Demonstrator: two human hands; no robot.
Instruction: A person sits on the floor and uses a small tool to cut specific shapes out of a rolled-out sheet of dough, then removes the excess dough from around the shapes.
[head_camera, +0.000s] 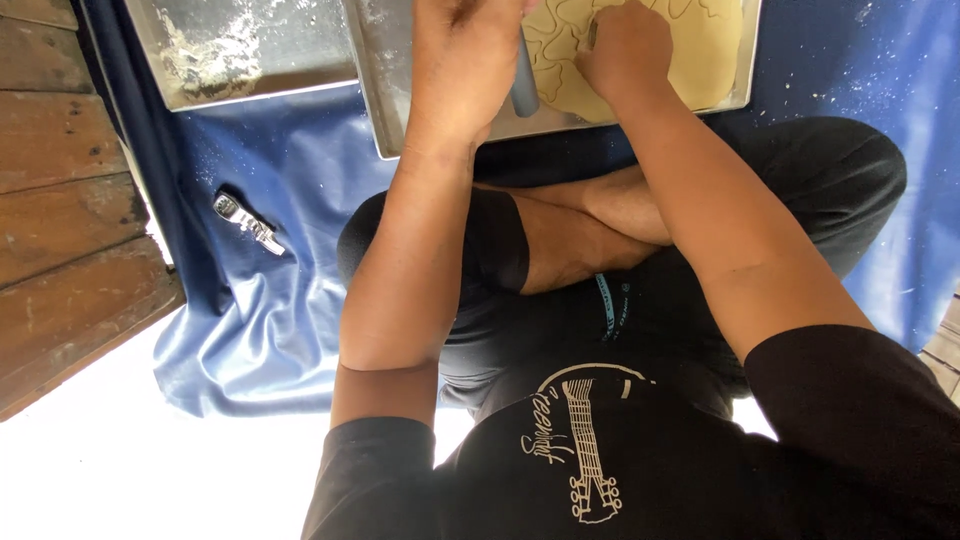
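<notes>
Black sleeves nearest; both hands (540, 60) over the tray (385, 80): left hand (455, 60) gripping a grey tool (524, 85), right hand (625, 50) closed, pressing the cut dough (700, 45).

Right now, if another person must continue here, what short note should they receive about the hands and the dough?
Left hand: over the metal tray, beside a grey cylindrical tool; grip unclear.
Right hand: pressing down on the rolled dough sheet; anything under it is hidden.
Done: several shapes already outlined in the dough.
Left: the dough near the tray's right side looks less cut.
Nearby: a second floured tray; a small metal object on the blue cloth.
</notes>
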